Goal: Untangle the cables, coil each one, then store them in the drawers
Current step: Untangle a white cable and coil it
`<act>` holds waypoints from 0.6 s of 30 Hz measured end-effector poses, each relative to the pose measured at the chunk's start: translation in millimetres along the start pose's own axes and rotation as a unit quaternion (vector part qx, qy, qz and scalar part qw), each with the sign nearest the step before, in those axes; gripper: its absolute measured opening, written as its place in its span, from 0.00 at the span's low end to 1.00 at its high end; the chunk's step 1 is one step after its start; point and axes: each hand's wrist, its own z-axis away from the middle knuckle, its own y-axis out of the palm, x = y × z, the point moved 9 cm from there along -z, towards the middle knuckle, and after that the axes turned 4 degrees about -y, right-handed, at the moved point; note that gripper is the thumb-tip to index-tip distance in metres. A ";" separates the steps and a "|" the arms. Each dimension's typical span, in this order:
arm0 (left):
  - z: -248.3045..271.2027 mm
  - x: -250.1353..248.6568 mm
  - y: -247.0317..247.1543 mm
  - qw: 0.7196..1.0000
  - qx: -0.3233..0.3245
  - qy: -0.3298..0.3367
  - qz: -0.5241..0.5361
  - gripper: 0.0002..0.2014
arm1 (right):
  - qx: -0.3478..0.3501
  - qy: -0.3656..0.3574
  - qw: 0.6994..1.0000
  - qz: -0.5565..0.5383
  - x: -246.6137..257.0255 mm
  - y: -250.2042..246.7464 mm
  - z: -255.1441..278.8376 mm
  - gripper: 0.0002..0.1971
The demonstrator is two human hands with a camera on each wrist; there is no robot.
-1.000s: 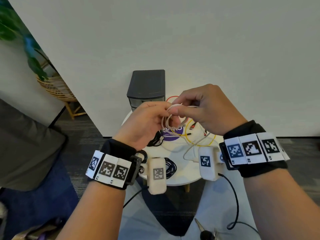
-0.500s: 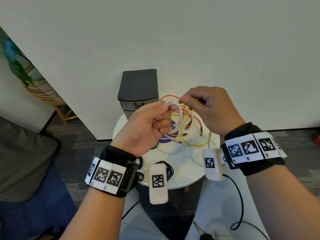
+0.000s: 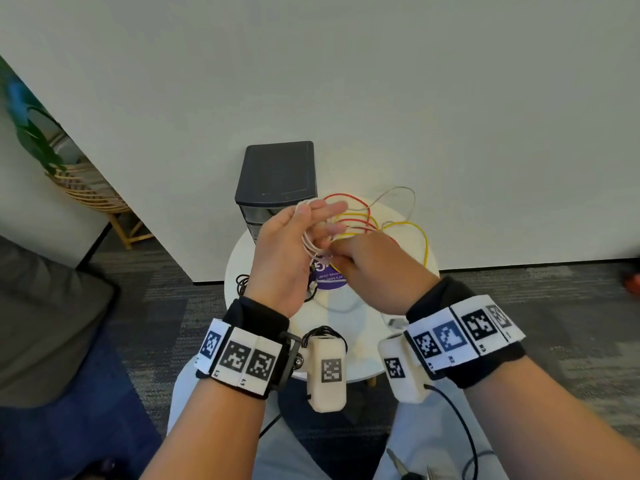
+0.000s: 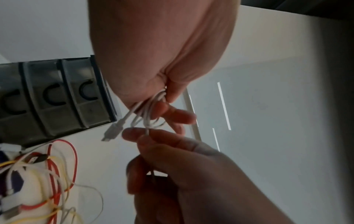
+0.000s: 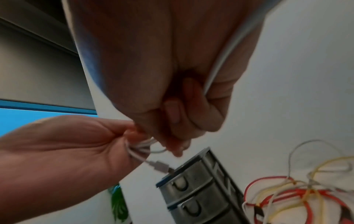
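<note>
Above the round white table (image 3: 349, 362), the left hand (image 3: 287, 251) holds a small coil of white cable (image 4: 149, 115) pinched between thumb and fingers, its plug end hanging free below the palm. The right hand (image 3: 374, 271) is just beside it, fingers curled and pinching a strand of the same cable. Red and yellow cables (image 3: 391, 226) lie tangled on the far right of the table. The dark drawer unit (image 3: 277, 174) stands at the far left, drawers closed.
</note>
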 end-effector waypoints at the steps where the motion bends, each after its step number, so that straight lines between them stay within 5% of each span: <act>1: -1.1 -0.3 -1.7 1.000 -0.003 0.003 0.011 0.15 | 0.020 -0.010 1.000 -0.001 5.3 5.3 1.1 0.16; 7: 1.4 -3.2 8.1 0.985 0.039 0.039 -0.161 0.12 | 0.059 -0.066 0.996 0.014 36.9 -26.5 0.4 0.15; 14: 12.2 -19.6 25.3 0.970 0.153 0.068 -0.179 0.17 | -0.078 -0.084 0.993 0.011 32.4 -120.7 -6.9 0.10; 18: 19.0 -28.0 34.9 0.976 0.181 0.042 -0.115 0.19 | -0.139 -0.085 0.985 -0.050 19.5 -131.4 -4.7 0.10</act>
